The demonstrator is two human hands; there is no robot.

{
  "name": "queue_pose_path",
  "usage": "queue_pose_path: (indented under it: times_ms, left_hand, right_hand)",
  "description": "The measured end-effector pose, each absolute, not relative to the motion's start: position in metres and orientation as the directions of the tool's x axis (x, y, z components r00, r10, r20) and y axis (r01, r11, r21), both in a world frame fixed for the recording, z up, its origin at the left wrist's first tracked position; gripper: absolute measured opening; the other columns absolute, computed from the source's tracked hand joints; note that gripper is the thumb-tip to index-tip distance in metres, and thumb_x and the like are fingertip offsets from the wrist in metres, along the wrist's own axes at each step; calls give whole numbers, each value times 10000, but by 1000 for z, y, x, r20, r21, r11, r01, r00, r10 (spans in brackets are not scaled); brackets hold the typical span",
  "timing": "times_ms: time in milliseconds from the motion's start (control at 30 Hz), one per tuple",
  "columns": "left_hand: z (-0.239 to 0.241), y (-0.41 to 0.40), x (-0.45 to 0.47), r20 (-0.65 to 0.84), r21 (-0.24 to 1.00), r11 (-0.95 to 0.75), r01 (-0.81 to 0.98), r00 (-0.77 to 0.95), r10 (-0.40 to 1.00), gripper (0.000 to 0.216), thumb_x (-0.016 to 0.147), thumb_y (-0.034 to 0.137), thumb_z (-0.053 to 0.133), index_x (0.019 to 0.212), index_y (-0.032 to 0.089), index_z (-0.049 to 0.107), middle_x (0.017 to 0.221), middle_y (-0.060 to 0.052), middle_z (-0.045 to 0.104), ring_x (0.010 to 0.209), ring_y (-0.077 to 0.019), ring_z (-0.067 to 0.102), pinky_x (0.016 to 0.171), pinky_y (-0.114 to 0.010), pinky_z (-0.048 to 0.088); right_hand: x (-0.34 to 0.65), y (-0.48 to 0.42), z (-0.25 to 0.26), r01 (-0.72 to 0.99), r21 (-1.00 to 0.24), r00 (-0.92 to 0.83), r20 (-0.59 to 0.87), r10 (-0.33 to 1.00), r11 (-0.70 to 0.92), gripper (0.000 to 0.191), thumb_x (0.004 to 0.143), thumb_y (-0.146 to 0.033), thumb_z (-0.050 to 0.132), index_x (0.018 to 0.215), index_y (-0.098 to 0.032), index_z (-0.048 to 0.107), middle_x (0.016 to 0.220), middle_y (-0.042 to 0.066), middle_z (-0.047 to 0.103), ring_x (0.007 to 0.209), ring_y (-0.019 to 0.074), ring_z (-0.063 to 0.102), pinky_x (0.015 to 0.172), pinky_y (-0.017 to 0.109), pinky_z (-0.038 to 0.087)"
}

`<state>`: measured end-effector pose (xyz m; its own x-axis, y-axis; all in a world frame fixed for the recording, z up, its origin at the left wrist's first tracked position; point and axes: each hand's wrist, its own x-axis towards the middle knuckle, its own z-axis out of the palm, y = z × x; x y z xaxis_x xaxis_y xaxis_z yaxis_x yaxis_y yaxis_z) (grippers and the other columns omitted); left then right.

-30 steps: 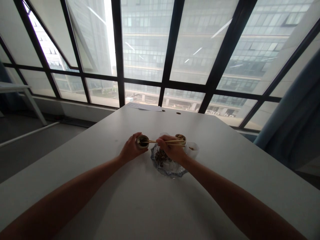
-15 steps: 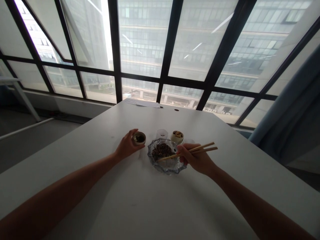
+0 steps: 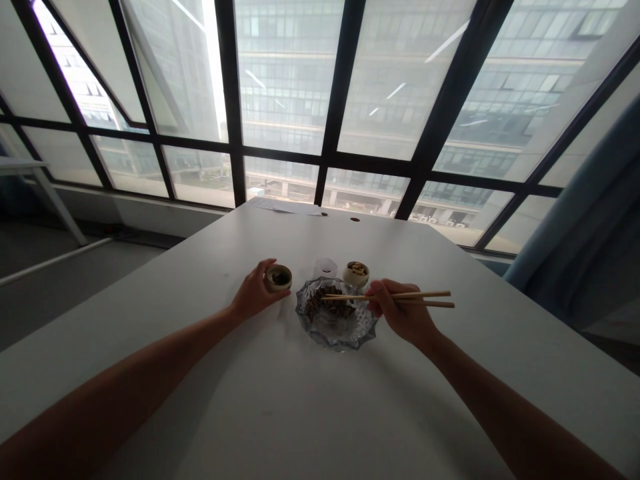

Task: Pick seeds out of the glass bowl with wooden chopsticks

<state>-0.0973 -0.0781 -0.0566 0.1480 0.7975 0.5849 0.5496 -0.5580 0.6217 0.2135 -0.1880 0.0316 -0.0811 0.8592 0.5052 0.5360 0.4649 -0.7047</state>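
A small round cup with something dark inside is gripped by my left hand, thumb and fingers round its sides. My right hand holds a pair of wooden chopsticks. Their tips lie over dark brown, thin dried pieces in a scalloped clear glass bowl; whether they pinch any piece I cannot tell. Behind the bowl stands a second small cup with yellowish-brown pieces in it. Beside that is a whitish translucent cup.
Everything stands on a white table. Papers lie at its far edge, near two dark round holes. Large black-framed windows rise behind it. A blue curtain hangs at the right, and another white table shows at the left.
The chopsticks have swung to a flatter angle, their tips moving up toward the back of the bowl. My right hand has shifted slightly right. My left hand still holds the cup in place.
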Motion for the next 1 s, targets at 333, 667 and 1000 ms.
queue_pose_path:
  times_ms: [333, 667, 1000]
  left_hand:
    - [-56, -78, -97, 584, 626, -556, 547, 145, 799, 771, 648, 497, 823, 1285, 221, 488, 1186, -117, 700, 1058, -262, 685, 881, -409, 580]
    - [-55, -79, -97, 575, 628, -547, 553, 143, 805, 759, 662, 478, 822, 1290, 221, 482, 1176, -121, 706, 1046, -262, 690, 903, -424, 571]
    - [-58, -75, -98, 521, 668, -484, 565, 109, 846, 748, 706, 506, 790, 1308, 206, 462, 1150, -138, 702, 1004, -264, 696, 897, -435, 561]
  right_hand:
    - [209, -188, 22, 561, -649, -209, 489, 847, 513, 524, 909, -631, 552, 609, -211, 642, 508, 31, 629, 439, 139, 561, 444, 249, 452]
    - [225, -167, 6, 57, -968, 327, 250, 911, 245, 594, 678, -753, 719, 656, -164, 650, 456, 29, 603, 338, 124, 509, 323, 241, 404]
    - [228, -177, -17, 295, -837, 326, 542, 775, 461, 513, 908, -642, 561, 731, -172, 665, 491, 28, 635, 363, 136, 557, 357, 243, 456]
